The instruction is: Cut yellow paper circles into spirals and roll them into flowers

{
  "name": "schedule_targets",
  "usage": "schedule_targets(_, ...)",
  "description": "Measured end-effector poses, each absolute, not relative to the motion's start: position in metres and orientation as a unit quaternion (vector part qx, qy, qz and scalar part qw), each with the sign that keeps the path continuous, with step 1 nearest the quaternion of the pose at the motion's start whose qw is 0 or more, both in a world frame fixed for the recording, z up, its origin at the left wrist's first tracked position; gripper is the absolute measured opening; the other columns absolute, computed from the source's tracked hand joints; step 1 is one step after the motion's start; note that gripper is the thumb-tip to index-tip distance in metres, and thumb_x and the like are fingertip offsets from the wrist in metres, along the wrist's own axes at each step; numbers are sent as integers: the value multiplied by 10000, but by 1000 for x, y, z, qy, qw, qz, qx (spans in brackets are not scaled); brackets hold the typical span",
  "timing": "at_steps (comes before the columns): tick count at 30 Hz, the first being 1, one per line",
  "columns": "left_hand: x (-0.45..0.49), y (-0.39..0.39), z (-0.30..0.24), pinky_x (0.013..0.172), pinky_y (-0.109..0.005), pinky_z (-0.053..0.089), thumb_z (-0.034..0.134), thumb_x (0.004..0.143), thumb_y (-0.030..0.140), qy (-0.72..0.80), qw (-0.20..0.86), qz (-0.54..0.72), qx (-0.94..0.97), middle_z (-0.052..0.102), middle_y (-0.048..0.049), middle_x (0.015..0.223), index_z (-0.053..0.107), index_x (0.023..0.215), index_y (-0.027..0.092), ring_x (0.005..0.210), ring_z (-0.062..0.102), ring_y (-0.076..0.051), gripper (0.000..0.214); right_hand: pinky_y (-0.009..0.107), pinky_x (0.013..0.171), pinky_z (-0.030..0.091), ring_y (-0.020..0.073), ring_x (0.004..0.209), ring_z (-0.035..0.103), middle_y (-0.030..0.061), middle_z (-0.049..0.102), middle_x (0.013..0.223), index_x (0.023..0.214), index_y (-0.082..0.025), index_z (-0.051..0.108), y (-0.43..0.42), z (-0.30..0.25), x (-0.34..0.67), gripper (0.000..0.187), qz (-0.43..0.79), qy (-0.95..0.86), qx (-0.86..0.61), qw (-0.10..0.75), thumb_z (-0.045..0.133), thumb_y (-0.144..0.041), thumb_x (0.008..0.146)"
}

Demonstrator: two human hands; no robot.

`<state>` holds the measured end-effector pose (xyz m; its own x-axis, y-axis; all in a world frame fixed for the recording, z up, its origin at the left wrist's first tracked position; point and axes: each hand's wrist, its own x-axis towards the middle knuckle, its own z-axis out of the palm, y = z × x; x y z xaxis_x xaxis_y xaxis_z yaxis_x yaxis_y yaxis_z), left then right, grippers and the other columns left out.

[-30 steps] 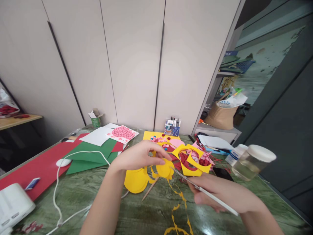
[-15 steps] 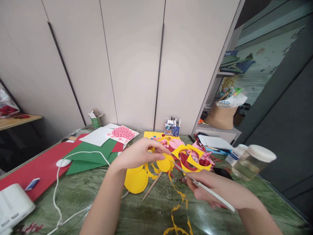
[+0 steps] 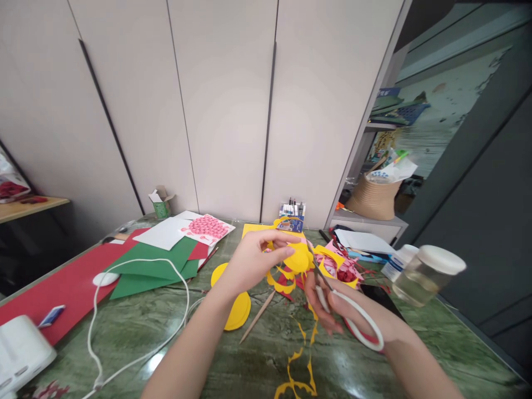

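Observation:
My left hand [image 3: 266,255] pinches a yellow paper piece [image 3: 300,258] with a scalloped, rounded edge. Wrapped round white-handled scissors [image 3: 362,320], my right hand [image 3: 328,302] holds their blades up against the right side of that paper. Below the hands a thin strip of yellow paper trimming [image 3: 290,382] dangles or lies over the table. Several yellow paper circles [image 3: 238,311] lie left of centre, partly behind my left forearm. A pointed wooden stick [image 3: 257,317] rests between my two arms.
Red and pink paper scraps [image 3: 347,270] lie beyond my right hand. A lidded jar [image 3: 428,276] stands at the right. Green sheets [image 3: 155,266], a pink-dotted card [image 3: 208,229] and a white cable [image 3: 95,332] are at the left. A marker box [image 3: 292,216] stands at the back.
The yellow piece and my left hand have moved right and slightly up. The scissors have turned steeper and their handles have spread. More of the yellow circles shows.

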<state>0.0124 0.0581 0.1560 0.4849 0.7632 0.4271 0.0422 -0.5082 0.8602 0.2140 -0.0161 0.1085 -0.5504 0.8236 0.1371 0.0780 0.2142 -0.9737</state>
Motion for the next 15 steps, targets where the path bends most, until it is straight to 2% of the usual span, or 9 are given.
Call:
schedule_targets(10, 18, 56, 154, 695, -245, 487, 631, 759, 238, 273, 445, 440, 730, 710, -33, 980, 709, 914, 213, 844, 619, -137, 174, 237, 479, 369, 87, 477, 318, -54, 406, 631, 885, -185, 457, -16, 110, 214, 433, 532, -692, -323, 367, 364, -608, 888)
schedule_targets(15, 23, 54, 150, 699, -261, 491, 615, 769, 250, 291, 402, 461, 735, 702, -24, 831, 703, 937, 201, 766, 613, -134, 196, 234, 467, 360, 85, 471, 315, -59, 397, 611, 833, -186, 454, -14, 103, 214, 435, 522, -697, -317, 377, 362, -607, 890)
